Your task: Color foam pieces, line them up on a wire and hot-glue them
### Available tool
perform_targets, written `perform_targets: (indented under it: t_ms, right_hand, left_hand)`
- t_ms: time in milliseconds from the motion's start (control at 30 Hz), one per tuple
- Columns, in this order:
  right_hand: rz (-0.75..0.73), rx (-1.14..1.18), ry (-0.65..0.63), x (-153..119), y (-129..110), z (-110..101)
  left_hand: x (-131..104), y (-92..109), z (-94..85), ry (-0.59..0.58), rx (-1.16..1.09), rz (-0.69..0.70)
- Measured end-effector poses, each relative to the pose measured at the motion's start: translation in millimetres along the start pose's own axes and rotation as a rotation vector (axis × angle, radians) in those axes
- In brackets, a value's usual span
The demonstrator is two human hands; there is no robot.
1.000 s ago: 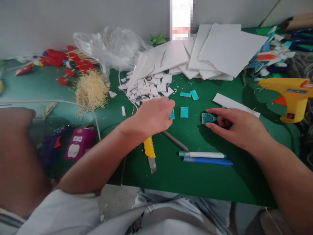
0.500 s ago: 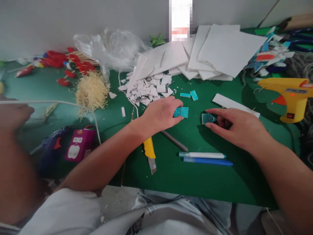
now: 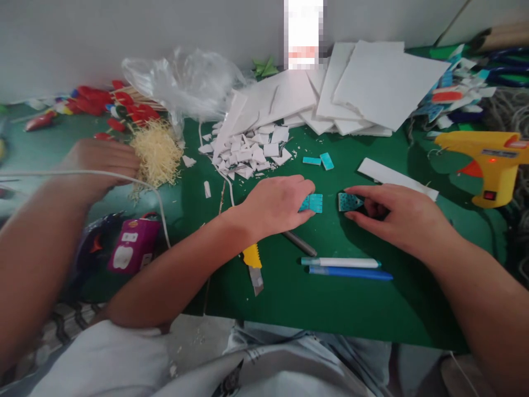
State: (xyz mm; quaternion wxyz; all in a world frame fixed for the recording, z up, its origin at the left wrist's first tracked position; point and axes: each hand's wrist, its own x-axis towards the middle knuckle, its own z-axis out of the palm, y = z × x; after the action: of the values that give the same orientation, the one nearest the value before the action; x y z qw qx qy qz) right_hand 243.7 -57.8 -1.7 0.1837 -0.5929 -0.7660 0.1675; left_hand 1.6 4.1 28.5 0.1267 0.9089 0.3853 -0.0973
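Between the thumb and fingers of my left hand is a turquoise foam piece with dark lines drawn on it; part of it is under the fingers. My right hand pinches a dotted turquoise foam piece with a pointed end, its blunt edge facing the other piece. A gap of green tabletop separates the two. Just beyond lie two small turquoise strips. On the near side rest a white marker, a blue marker, a dark rod and a yellow box cutter, blade out.
White foam sheets and foam scraps lie at the back. A yellow glue gun stands right, by a white strip. Leftward, a co-worker's hand touches straw-like shreds; a white cord crosses there.
My left hand has shifted slightly right and nearer with its foam piece. My right hand is almost still. The co-worker's hand has moved right to the shreds.
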Motion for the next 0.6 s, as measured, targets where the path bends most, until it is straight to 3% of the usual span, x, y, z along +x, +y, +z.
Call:
perform_targets:
  t_ms: [233, 600]
  right_hand:
    - [-0.073, -0.036, 0.016, -1.6, -11.3, 7.7]
    - [0.007, -0.035, -0.047, -2.9, -8.3, 4.1]
  left_hand:
    - [-0.5, 1.5, -0.4, 0.003, -0.001, 0.008]
    - [-1.0, -0.6, 1.3, 0.028, -0.012, 0.028]
